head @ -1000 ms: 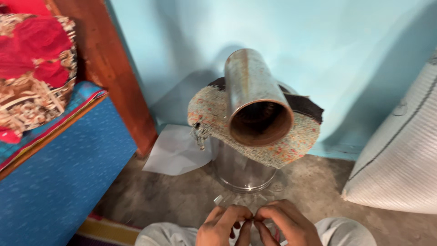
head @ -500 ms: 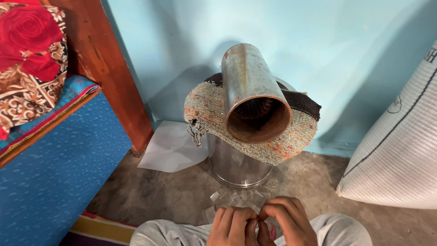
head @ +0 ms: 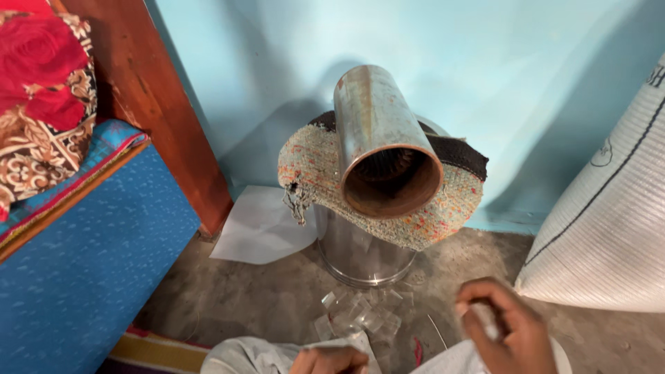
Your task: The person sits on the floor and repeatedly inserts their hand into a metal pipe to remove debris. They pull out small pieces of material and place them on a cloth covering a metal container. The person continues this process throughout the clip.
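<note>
While both hands met at six o'clock a second ago, right hand (head: 509,332) has lifted to four o'clock, pinching something small and pale; left hand (head: 331,360) rests loosely curled by clear plastic scraps (head: 360,315), grip unclear.

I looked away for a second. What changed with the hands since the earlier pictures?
The two hands, earlier pinched together low in the middle, have parted: the right hand has lifted up and to the right, while the left hand stays low. The metal pipe, woven cloth and clear plastic pieces have not moved.
</note>
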